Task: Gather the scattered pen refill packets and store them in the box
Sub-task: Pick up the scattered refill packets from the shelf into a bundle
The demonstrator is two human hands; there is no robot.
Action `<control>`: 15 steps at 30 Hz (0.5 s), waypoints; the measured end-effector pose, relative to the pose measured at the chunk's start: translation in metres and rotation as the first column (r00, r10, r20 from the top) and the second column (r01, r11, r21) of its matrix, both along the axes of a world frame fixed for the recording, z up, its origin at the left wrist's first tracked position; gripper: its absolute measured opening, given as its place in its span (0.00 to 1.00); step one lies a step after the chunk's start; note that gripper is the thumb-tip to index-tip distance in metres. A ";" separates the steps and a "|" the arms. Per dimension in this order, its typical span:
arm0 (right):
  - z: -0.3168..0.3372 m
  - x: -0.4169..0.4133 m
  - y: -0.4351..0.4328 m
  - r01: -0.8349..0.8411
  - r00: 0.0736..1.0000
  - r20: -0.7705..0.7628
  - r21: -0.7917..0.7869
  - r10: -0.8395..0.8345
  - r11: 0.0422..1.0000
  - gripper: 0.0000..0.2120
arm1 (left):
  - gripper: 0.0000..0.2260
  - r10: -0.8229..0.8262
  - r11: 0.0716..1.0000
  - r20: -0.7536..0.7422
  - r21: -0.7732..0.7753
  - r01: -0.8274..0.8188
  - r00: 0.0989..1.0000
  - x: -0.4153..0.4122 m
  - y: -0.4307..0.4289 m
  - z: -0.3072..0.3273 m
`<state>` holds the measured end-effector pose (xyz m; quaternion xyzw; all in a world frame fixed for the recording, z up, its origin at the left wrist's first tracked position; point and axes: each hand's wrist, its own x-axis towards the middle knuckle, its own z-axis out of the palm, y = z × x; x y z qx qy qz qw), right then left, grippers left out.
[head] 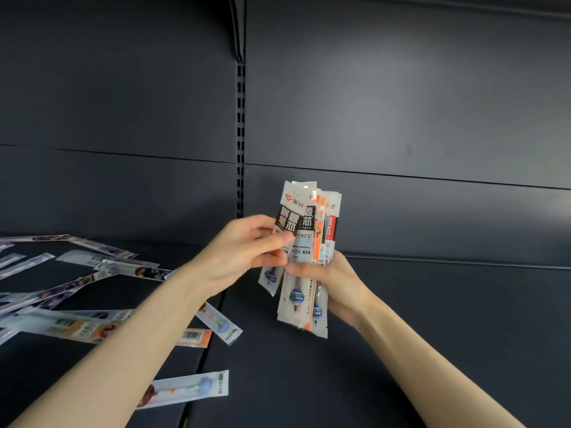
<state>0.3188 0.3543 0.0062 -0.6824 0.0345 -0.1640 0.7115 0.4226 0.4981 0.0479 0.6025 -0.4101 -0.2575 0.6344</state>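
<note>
I hold an upright bundle of several pen refill packets point(304, 242) above the dark shelf, white with black and orange labels. My left hand point(244, 251) pinches the front packet near its top. My right hand point(333, 282) grips the bundle from behind and below. More refill packets lie scattered on the shelf to the left point(83, 327), one lies near the front under my left forearm point(188, 387), and another lies tilted by my left wrist point(221, 324). No box is in view.
The dark shelf surface point(401, 350) stretches to the right of my hands. A dark back panel with a slotted upright point(240, 134) rises behind. A seam between two shelf boards point(204, 356) runs toward me.
</note>
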 end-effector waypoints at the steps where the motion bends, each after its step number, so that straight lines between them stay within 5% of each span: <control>1: 0.001 0.000 -0.001 -0.019 1.000 0.002 0.016 0.019 1.000 0.22 | 0.12 -0.007 1.000 0.006 -0.008 0.007 1.000 0.002 0.002 0.000; 5: 0.002 0.001 -0.002 -0.036 0.999 0.025 -0.002 0.036 0.999 0.22 | 0.06 0.167 0.986 0.055 -0.005 -0.167 0.984 0.011 0.001 -0.003; 11: 0.000 0.005 0.001 -0.030 0.999 0.026 -0.088 0.033 0.996 0.19 | 0.06 0.109 0.994 0.069 -0.012 -0.109 0.992 0.001 -0.005 -0.003; 15: 0.000 0.006 0.000 0.027 0.999 0.043 -0.118 -0.022 0.993 0.23 | 0.24 0.193 0.980 0.168 0.010 -0.198 0.967 0.002 -0.010 0.006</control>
